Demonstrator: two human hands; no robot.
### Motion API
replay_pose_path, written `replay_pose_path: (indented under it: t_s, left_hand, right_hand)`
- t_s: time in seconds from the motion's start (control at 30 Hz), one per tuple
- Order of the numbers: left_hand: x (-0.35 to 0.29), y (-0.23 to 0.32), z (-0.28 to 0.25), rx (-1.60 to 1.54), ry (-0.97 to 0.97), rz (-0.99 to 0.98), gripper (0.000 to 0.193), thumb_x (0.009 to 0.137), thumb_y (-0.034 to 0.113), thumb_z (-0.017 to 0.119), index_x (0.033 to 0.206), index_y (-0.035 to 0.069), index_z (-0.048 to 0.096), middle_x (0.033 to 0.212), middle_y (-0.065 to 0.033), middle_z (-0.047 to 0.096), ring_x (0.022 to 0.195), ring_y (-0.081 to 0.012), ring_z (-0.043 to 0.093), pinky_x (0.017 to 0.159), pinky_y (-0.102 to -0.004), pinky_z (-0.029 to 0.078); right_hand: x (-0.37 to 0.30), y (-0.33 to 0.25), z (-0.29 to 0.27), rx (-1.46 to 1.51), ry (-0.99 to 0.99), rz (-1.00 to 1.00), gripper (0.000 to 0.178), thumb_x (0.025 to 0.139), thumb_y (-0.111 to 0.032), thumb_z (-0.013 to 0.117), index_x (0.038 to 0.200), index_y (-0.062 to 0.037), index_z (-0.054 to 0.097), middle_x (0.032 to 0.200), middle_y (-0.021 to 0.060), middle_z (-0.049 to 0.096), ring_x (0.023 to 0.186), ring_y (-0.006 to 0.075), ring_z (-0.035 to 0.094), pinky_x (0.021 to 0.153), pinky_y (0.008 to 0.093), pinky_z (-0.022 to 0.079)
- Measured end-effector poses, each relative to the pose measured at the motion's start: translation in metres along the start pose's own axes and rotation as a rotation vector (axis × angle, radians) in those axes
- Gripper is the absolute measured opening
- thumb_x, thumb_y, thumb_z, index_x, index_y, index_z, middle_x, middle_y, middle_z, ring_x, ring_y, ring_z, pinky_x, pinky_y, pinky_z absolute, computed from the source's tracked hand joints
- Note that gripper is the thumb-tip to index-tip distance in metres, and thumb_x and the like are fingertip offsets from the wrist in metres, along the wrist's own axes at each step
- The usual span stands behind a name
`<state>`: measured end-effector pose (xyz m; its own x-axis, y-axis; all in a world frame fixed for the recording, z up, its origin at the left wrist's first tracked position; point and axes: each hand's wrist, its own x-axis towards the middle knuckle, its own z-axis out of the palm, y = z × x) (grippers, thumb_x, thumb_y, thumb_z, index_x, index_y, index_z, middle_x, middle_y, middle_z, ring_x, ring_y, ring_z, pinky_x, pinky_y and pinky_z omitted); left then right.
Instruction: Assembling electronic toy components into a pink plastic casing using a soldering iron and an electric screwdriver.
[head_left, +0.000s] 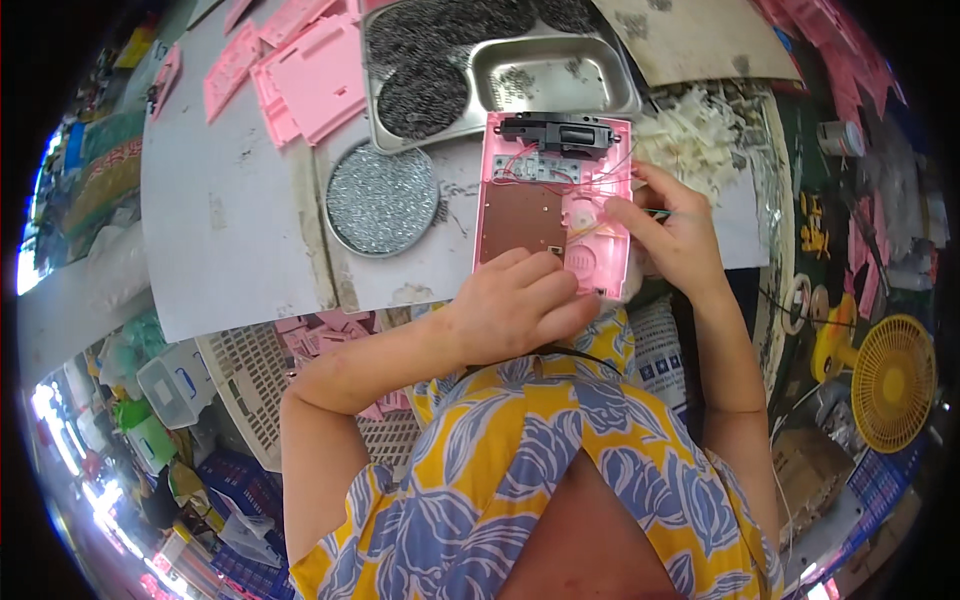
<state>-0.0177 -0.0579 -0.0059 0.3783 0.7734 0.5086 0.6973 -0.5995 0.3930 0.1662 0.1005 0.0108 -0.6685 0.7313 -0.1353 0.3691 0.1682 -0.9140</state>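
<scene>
An open pink plastic casing lies at the table's front edge, its inside facing up. Across its far end sits a black module, with a small circuit board and thin red wires just below. A brown circuit board covers the casing's left middle. My left hand is closed over the near left end of the casing, fingers curled at the brown board's lower edge. At the right wall, my right hand is closed around thin wires between thumb and fingers; a greenish strand shows beside them.
Left of the casing stands a round dish of small silver parts. Behind is a metal tray with dark screws. Pink panels lie far left, whitish plastic scraps right. A plastic basket and yellow fan flank me.
</scene>
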Motion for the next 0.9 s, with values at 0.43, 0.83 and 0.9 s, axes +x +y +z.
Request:
replay_pose_path:
  t_s: [0.43,0.83,0.9]
  left_hand:
    - [-0.011,0.004,0.022,-0.039,-0.067,-0.292,0.022,0.075,0.012,0.08,0.092,0.011,0.066,0.095,-0.003,0.062,0.085,-0.0234,0.061,0.073,-0.0383,0.048]
    - [0.015,0.012,0.018,-0.199,0.02,-0.49,0.036,0.078,0.015,0.079,0.11,0.007,0.065,0.09,-0.0057,0.06,0.079,-0.0267,0.058,0.073,-0.0399,0.046]
    - [0.028,0.018,0.022,-0.178,0.081,-0.497,0.039,0.079,0.018,0.079,0.114,0.007,0.066,0.088,-0.0048,0.059,0.081,-0.0248,0.06,0.073,-0.0393,0.045]
  right_hand:
    - [0.019,0.037,-0.02,-0.175,0.315,0.035,0.037,0.094,-0.039,0.071,0.093,-0.002,0.069,0.061,0.0021,0.061,0.054,0.0076,0.052,0.051,0.0271,0.039]
    - [-0.011,-0.028,-0.063,-0.62,-0.037,-0.059,0.036,0.095,-0.035,0.062,0.084,-0.0016,0.06,0.07,0.02,0.059,0.066,0.0422,0.057,0.06,0.045,0.043]
    - [-0.056,-0.053,-0.055,-0.574,-0.141,-0.222,0.038,0.093,-0.04,0.066,0.079,-0.0044,0.062,0.066,0.0171,0.057,0.061,0.0385,0.056,0.055,0.0431,0.041]
